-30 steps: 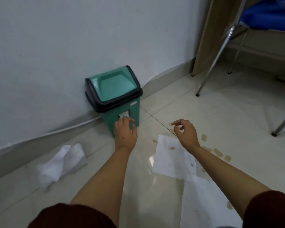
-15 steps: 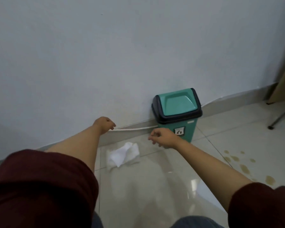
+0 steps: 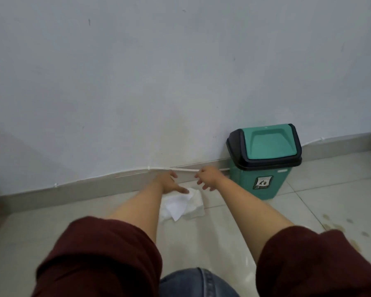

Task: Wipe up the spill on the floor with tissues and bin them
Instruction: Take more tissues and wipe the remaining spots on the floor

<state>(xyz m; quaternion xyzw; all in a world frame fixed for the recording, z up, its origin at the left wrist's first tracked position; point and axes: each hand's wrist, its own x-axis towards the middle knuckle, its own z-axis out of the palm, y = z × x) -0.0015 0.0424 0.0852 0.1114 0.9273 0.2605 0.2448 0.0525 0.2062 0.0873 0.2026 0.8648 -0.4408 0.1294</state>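
Observation:
A loose pile of white tissues lies on the pale floor tiles close to the skirting board. My left hand is over its far left corner, fingers spread, fingertips touching the top sheet. My right hand hovers just right of the pile with fingers apart and nothing in it. A green bin with a black rim and green swing lid stands against the wall to the right. Brownish spill drops dot the floor at the far right, partly hidden by my right sleeve.
A white wall fills the upper view, with a grey skirting board and a thin white cable running along it. My dark red sleeves and a jeans-clad knee fill the bottom.
My view has swung left, so the bin sits further right. Both hands have come together over the tissue pile; the left hand dropped from the skirting onto it.

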